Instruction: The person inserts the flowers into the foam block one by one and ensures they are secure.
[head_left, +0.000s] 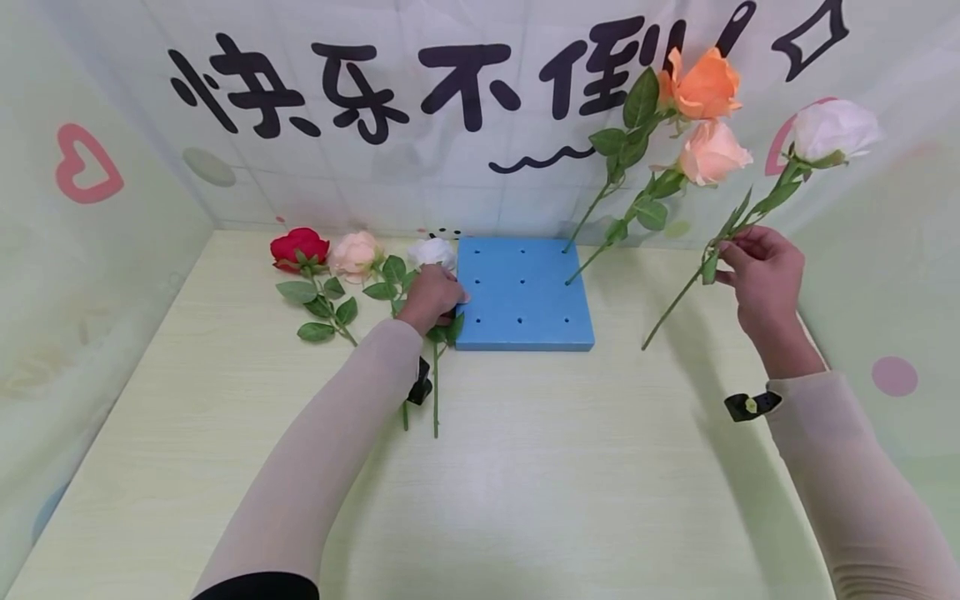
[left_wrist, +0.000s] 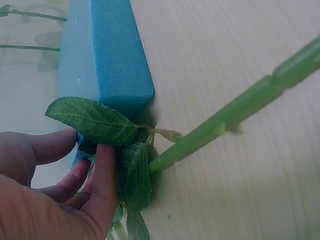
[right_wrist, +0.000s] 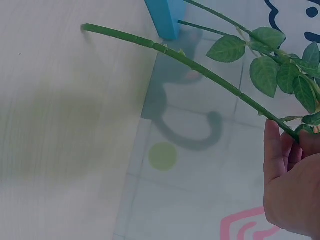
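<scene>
Table (head_left: 540,467) wood-grained, backdrop (head_left: 420,179) printed; left hand (head_left: 432,297) grips block (head_left: 500,302), right hand (head_left: 767,271) pinches white rose (head_left: 834,132).

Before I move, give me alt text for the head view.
Right hand holds a white rose beside a blue block bearing two roses; left hand touches the block's left edge, near three roses lying on the table.

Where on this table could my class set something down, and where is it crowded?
Bare: the near table between left sleeve and right sleeve, in front of the blue block; also left of the red rose. Crowded: between red rose and block, where a peach rose and white rose lie by the left hand.
</scene>
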